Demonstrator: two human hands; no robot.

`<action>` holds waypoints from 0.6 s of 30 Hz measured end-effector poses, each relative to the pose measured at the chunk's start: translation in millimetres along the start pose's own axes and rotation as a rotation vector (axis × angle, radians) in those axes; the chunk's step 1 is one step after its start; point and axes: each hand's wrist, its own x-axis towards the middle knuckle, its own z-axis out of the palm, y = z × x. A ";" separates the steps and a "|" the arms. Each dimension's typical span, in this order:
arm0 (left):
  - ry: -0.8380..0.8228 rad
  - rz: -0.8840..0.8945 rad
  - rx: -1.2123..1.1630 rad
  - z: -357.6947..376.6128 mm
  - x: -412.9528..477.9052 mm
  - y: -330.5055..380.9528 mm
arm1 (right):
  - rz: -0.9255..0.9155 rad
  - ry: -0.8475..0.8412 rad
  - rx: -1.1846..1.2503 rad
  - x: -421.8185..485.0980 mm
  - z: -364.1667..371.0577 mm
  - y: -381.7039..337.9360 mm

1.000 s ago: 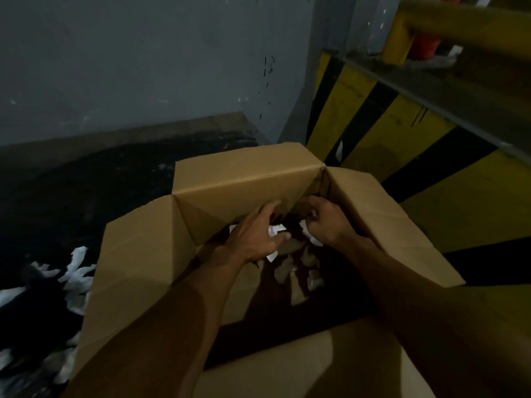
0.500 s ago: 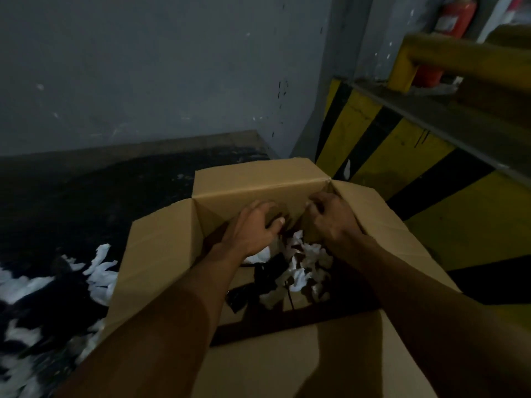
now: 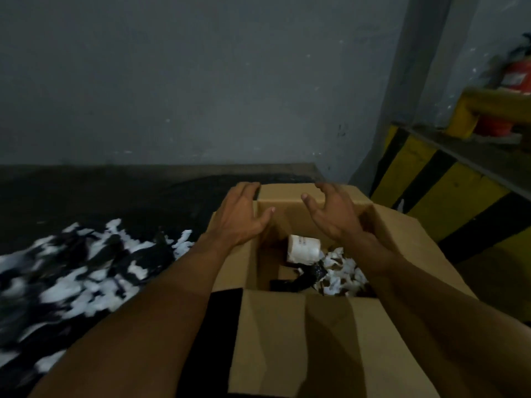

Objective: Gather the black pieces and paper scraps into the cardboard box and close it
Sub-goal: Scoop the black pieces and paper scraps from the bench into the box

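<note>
The cardboard box (image 3: 301, 326) stands open on the floor (image 3: 100, 196), with its flaps turned outward, so the inside is free for filling. Inside the box, at its right side, lie white paper scraps (image 3: 342, 271) and a black piece (image 3: 304, 278), and behind them a white roll (image 3: 303, 248) with print too small to read. Both hands are above the far part of the box and hold nothing. The left hand (image 3: 241, 216) has its fingers straight and spread near the far left corner, and the right hand (image 3: 333, 214) is open with slightly bent fingers over the far flap (image 3: 287, 193). I cannot tell if they touch the cardboard. Left of the box a big pile (image 3: 86, 268) of white scraps and black bits lies on the floor, so I judge the gathering far from finished and closing too early.
</note>
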 end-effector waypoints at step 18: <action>0.214 -0.363 0.229 -163.1 -191.3 -186.6 | -0.359 -0.229 0.181 -76.3 150.8 -234.8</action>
